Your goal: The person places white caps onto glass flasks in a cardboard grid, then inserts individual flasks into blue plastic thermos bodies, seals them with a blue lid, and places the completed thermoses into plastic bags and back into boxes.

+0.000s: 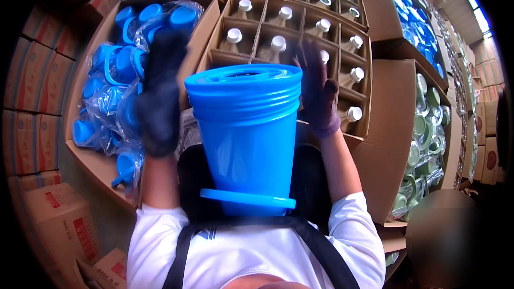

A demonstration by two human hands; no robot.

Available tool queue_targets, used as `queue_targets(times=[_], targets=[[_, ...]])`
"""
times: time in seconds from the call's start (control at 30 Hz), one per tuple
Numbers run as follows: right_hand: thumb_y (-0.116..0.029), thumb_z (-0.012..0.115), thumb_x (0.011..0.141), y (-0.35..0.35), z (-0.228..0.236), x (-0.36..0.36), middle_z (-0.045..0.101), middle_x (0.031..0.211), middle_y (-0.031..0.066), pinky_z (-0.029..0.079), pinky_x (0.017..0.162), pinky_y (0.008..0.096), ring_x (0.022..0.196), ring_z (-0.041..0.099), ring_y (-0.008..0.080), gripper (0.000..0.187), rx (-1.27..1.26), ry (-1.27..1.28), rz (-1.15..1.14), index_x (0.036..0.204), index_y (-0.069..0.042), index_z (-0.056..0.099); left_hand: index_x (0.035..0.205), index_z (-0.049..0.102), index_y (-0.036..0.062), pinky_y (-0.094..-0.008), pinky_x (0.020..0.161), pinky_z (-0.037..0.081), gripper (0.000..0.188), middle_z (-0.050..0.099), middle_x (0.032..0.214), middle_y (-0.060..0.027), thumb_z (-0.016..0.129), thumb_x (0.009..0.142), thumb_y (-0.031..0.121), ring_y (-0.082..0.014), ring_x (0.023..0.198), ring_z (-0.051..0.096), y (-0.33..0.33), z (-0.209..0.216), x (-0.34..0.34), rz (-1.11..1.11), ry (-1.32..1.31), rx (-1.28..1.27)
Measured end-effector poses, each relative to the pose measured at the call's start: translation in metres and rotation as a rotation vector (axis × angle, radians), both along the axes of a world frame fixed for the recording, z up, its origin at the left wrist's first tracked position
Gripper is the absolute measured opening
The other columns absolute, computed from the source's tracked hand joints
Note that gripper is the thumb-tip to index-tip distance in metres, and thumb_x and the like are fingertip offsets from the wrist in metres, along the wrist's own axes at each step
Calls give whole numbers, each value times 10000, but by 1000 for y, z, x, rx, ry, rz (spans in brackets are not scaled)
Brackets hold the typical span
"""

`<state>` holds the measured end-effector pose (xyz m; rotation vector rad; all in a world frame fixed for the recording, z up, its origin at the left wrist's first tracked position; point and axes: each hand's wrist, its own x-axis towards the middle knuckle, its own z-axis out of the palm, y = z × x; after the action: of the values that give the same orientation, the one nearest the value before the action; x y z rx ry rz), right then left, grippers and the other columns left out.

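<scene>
A stack of nested blue plastic jug shells (249,128) leans against my chest, its wide ribbed rim pointing away from me and a flat blue flange at its near end. My left hand (159,93), in a dark glove and blurred, is raised just left of the stack with its fingers up, and I see nothing in it. In a purplish glove, my right hand (318,93) is lifted behind the rim's right side with its fingers spread, holding nothing. Neither hand clearly touches the stack.
A carton (96,166) of bagged blue handled parts (115,69) lies at the left. Ahead is a divided carton (257,32) of glass liners with white caps. Cartons of green parts (423,150) and blue parts (415,21) stand at the right. Sealed boxes (37,80) are stacked at the far left.
</scene>
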<state>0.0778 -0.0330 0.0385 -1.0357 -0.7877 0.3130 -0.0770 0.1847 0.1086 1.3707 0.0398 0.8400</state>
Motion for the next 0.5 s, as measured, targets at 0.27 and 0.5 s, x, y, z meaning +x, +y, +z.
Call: queue_targets(times=[0.27,0.5], targets=[[-709,449,845,58,32,52,465,1376,130,377,1048,412,1250,469,261,847,61,280,339,1407,-79,380,1450,347,149,-413,1059,379,744,430,1409,-185,659,837,434,-324,1299,434,14,29,65,172,287,768],[-342,632,843,4,-79,40,605,1045,125,509,806,413,1012,594,330,352,-1229,-1034,-168,1129,-148,562,1437,357,61,-423,1142,263,575,416,1445,-128,466,977,388,-274,1323,406,97,-68,37,-831,-282,-950]])
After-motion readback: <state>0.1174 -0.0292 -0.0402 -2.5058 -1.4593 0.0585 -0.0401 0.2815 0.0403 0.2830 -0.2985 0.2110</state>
